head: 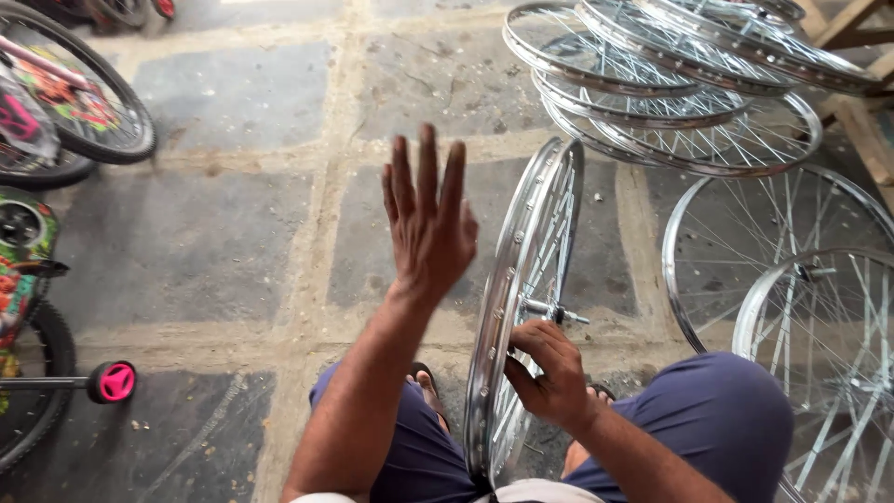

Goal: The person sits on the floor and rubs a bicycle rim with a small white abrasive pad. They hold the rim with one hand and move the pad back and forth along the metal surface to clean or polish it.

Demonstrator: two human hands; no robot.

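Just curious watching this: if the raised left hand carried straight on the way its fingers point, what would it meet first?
The left hand points up and away over bare stone floor. The upright wheel rim stands just to its right. The way looks free, though depth is hard to judge.

The person wears dark blue shorts (717, 419). The cloth is plain, with soft folds over both legs. At the very bottom of the view there is a strip of a white shirt (545, 491). Both arms are bare, with no sleeves, watch or bands on them. The left hand (428, 224) and the right hand (549, 373) have no gloves and no rings that show. On the feet are dark sandals (421, 373), with bare toes peeking out between the legs.
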